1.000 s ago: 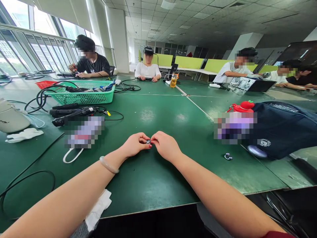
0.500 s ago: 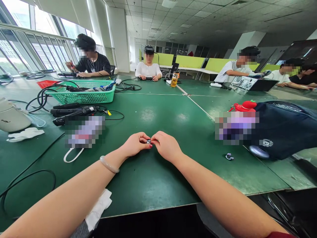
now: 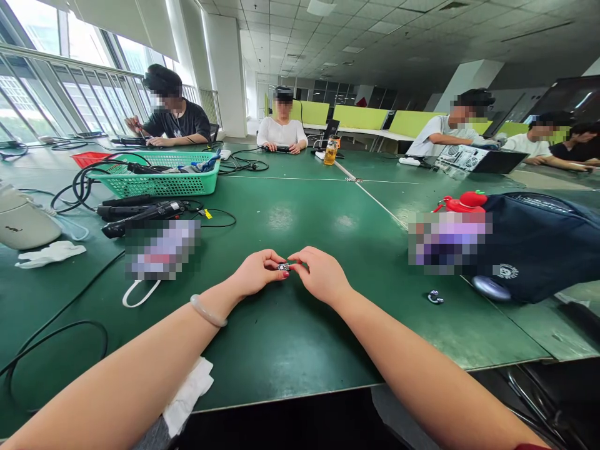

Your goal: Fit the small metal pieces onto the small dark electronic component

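Note:
My left hand [image 3: 255, 273] pinches a small shiny silver piece [image 3: 283, 267] between thumb and fingertips, just above the green table [image 3: 281, 350]. The piece is too small and too covered for me to name its kind. My right hand [image 3: 324, 275] faces it from the other side, its thumb and index fingertips closed at the right end of the piece. To the right, a small silver C-shaped clip, like a clip-on earbud [image 3: 435, 297], lies on the table. Beside it is a glossy rounded oval case [image 3: 490, 288], against a dark bag.
At left are a green basket [image 3: 159, 181] of cables and gloves, black devices [image 3: 140, 215], a blurred pouch [image 3: 164, 250] and tissues [image 3: 51, 254]. A dark bag [image 3: 539, 250] stands at right. Farther back are a jar [image 3: 330, 152], a computer case [image 3: 478, 159] and several people.
My right hand's fingertips have shifted slightly and spread a little at the silver piece, showing more of it. My left hand keeps its pinch.

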Demonstrator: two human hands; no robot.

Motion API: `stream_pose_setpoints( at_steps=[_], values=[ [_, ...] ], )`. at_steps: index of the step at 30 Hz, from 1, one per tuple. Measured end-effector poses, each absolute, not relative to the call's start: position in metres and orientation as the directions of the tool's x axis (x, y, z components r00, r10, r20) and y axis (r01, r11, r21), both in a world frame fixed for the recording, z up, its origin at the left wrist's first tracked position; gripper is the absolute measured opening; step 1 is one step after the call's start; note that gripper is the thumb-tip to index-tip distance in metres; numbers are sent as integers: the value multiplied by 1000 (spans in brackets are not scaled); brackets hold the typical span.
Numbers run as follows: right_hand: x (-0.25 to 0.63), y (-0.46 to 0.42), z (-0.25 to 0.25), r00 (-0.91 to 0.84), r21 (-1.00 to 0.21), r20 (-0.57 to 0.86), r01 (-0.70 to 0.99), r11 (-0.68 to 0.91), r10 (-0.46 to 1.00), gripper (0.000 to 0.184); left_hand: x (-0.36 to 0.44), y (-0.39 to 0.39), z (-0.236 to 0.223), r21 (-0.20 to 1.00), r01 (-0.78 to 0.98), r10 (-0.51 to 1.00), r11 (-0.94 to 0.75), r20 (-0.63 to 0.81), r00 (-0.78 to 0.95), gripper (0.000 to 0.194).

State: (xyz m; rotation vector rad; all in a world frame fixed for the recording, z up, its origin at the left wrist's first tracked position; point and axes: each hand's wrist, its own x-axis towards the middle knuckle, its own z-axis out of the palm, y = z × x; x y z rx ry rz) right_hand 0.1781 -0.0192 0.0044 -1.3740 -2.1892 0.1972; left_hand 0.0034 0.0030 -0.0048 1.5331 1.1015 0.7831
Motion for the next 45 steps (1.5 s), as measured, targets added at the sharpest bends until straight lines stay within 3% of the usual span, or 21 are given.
stream_pose_setpoints(
  at_steps=[7,15,18,20,22,23,25,27,31,41,45],
  values=[
    [178,-19,1,-342,-374,344,804,462,874,17,0,3,-1,978,207,925,-4,-75,371,30],
    [168,-21,-4,-409,-282,385,801,527,827,25,-5,1,3,973,7,831,232,-202,518,34],
    [168,-18,-6,-408,-315,387,784,534,827,23,-3,3,2,983,54,852,175,-179,492,33],
    [171,-14,-7,-385,-381,382,763,523,840,23,-6,8,3,981,190,909,45,-119,400,31],
    [178,-9,-8,-360,-453,364,738,501,859,22,-15,15,5,869,477,971,-133,17,240,27],
    [182,-6,-8,-340,-486,357,728,483,870,20,-21,18,7,716,665,976,-212,120,182,26],
    [189,-1,-9,-295,-549,341,708,444,893,19,-36,26,9,393,901,967,-183,239,92,28],
    [195,3,-11,-253,-589,328,698,407,910,19,-51,31,11,205,975,970,-87,242,35,31],
    [201,5,-14,-211,-643,276,684,344,938,21,-69,37,9,51,999,982,5,187,-14,28],
    [203,4,-15,-211,-657,206,694,295,956,19,-74,41,7,103,993,969,60,234,-83,21],
    [202,3,-14,-211,-649,198,704,290,957,19,-73,44,4,230,971,954,65,270,-128,19]
  ],
)
